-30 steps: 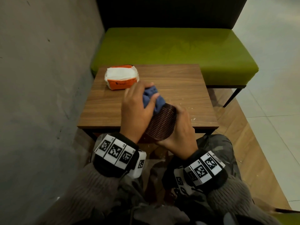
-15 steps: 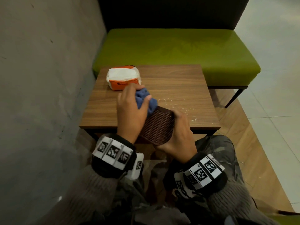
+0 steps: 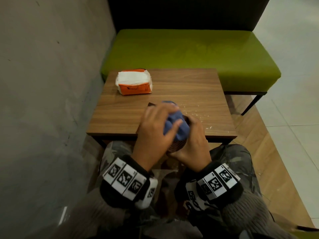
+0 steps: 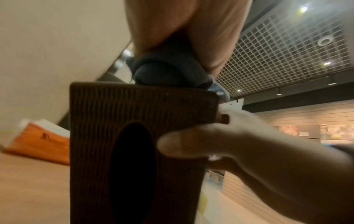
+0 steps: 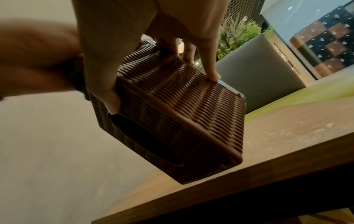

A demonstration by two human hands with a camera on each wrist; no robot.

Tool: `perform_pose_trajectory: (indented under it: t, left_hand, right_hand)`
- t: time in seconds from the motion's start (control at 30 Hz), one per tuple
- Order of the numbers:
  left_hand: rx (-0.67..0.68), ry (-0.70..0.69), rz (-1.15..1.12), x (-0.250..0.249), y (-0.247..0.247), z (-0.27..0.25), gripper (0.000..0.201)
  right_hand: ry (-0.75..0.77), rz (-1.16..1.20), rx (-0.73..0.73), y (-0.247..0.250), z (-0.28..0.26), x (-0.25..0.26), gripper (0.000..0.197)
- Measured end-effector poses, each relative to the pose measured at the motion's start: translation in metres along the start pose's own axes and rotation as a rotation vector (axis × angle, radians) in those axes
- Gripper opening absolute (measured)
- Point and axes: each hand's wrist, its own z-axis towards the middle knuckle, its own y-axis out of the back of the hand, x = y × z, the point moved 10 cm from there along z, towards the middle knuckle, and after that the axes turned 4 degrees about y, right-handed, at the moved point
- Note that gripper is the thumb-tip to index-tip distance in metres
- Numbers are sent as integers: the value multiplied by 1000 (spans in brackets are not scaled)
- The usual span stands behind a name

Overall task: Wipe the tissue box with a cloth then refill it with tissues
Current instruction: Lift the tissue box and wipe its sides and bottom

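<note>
A brown ribbed tissue box point(image 3: 177, 146) point(image 4: 141, 136) point(image 5: 172, 115) is held tilted above the near edge of the wooden table point(image 3: 189, 87), its oval opening facing me. My right hand point(image 3: 193, 140) point(image 5: 149, 50) grips the box, thumb by the opening and fingers along the far side. My left hand point(image 3: 155, 130) point(image 4: 184, 30) holds a bunched blue cloth point(image 3: 174, 125) point(image 4: 168, 72) and presses it on the box's upper side. An orange and white pack of tissues point(image 3: 133, 82) point(image 4: 38, 144) lies at the table's back left.
A green bench seat point(image 3: 189, 52) stands behind the table, and a grey wall point(image 3: 43, 100) runs along the left. White crumbs point(image 3: 195, 112) are scattered on the table to the right of my hands. My knees are under the near edge.
My left hand has slid the blue cloth from the box's far end back toward me along its upper side. The right hand keeps its grip on the box.
</note>
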Motion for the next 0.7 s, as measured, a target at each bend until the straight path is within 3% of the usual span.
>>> perform_pose_trajectory:
  t: [0.07,0.2,0.27,0.37,0.4,0.47,0.53,0.67,0.7]
  left_hand:
    - [59,-105,-8,-9,-7,-8,29]
    - [-82,157,-100,51,14,14,27]
    - [-41,45,-70,35,11,13,27]
    - [170,-270,-45,-4,-12,-7,29]
    - [177,-251,-67,1,-10,-4,29]
    - [47,-78,-114,30,5,10,27]
    - [-52,-10,-119,39,15,11,25]
    - [118,-316,-103,-9,-8,-30,25]
    - [126,-322,-115,-5,-6,-32,26]
  right_hand:
    - [-8,9,-12,3,-1,-3,94]
    - [7,-58,20,2,-3,-6,96]
    - [-18,-47,1,6,0,-9,97]
    - [-41,-5,-45,16,4,-16,98]
    - [-36,-10,-47,18,3,-16,98]
    - [-32,-15,-39,16,1,-16,99]
    - [-41,-6,-46,17,0,-15,98]
    - [-36,14,-79,25,-2,-16,96]
    - [-33,23,-85,27,-3,-16,95]
